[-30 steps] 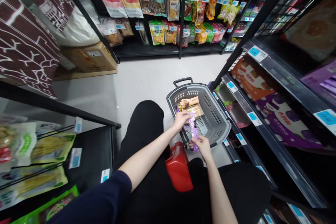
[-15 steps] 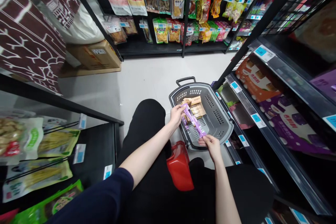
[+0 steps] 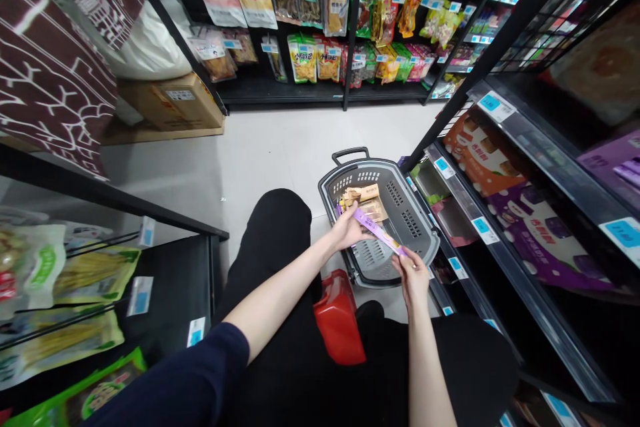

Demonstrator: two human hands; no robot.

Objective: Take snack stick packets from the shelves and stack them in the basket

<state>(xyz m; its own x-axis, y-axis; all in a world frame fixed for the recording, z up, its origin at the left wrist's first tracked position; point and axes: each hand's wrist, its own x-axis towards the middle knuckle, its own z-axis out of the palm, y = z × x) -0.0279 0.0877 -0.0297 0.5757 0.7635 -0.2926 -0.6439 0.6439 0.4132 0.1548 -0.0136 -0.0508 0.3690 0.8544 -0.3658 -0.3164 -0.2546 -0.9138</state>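
Holding a purple packet [image 3: 379,234] over the basket [image 3: 423,227], the left hand [image 3: 349,230] pinched its far end and the right hand [image 3: 413,272] its near end. A loosened pinch could have dropped it past the basket's near rim. Shelves [image 3: 480,210] crowded the basket's right; open floor [image 3: 270,147] lay beyond it.

Pale floor [image 3: 280,147] mid-frame. Black shelves [image 3: 500,213] right, far shelf [image 3: 300,90] along top, snack packs hanging. Cardboard box [image 3: 170,103] upper left. Brown patterned panel [image 3: 50,73] far left, possibly wall.
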